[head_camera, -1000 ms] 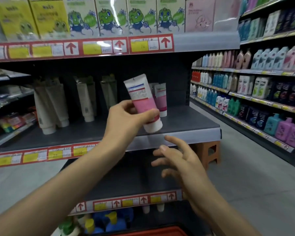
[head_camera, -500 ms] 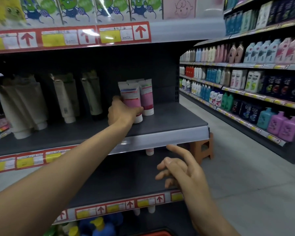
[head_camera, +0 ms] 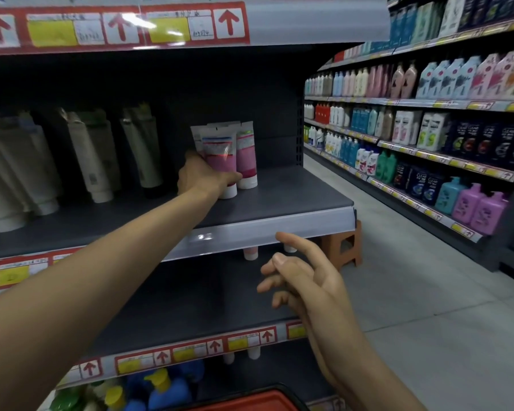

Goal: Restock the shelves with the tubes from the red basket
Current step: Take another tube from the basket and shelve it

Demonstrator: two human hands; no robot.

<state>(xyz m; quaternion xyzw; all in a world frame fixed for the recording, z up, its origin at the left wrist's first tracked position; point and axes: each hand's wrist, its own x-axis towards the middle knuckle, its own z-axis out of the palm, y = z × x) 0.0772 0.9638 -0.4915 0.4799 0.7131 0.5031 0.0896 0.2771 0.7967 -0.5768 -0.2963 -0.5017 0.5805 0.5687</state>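
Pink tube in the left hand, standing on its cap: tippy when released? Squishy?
Probably tippy: the pink tube stands tall on a small white cap, so a nudge could topple it into the neighbouring tube. Likely soft-walled; the left hand grips it low, near the stiffer end. Seems light: one hand holds it.

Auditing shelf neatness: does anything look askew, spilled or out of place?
At the left of the shelf, the pale tubes lean sideways instead of standing straight, unlike the pink tube the left hand grips, upright on its cap. No spill or damage shows.
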